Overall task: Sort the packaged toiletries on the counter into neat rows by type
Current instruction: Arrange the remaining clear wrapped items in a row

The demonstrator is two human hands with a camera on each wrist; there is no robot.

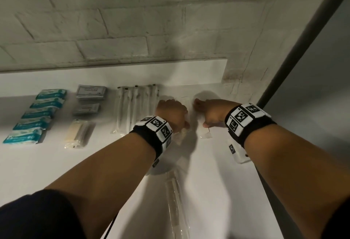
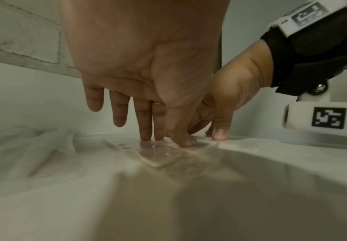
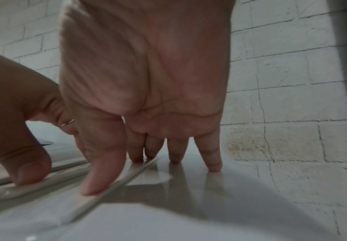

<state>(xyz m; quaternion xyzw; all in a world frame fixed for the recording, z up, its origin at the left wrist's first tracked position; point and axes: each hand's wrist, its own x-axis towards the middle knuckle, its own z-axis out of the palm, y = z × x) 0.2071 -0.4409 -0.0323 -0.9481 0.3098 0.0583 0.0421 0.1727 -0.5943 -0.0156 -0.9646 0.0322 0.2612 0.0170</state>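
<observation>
On the white counter (image 1: pixel 56 172) both my hands press flat clear packets near the right end. My left hand (image 1: pixel 171 113) has straight fingers, and its fingertips (image 2: pixel 145 137) and thumb rest on a clear flat packet (image 2: pixel 160 154). Close beside it, my right hand (image 1: pixel 210 113) touches a second clear packet (image 3: pixel 114 184) with its thumb and fingertips (image 3: pixel 214 168). To the left lie a row of teal packets (image 1: pixel 36 117), grey sachets (image 1: pixel 91 91), a cream comb pack (image 1: pixel 79 134) and several toothbrush packs (image 1: pixel 136 106).
A long clear packet (image 1: pixel 176 200) lies near the front of the counter between my forearms. A white brick wall (image 1: pixel 132 20) and low upstand (image 1: pixel 189 73) close the back. A dark frame (image 1: pixel 303 49) runs along the counter's right edge.
</observation>
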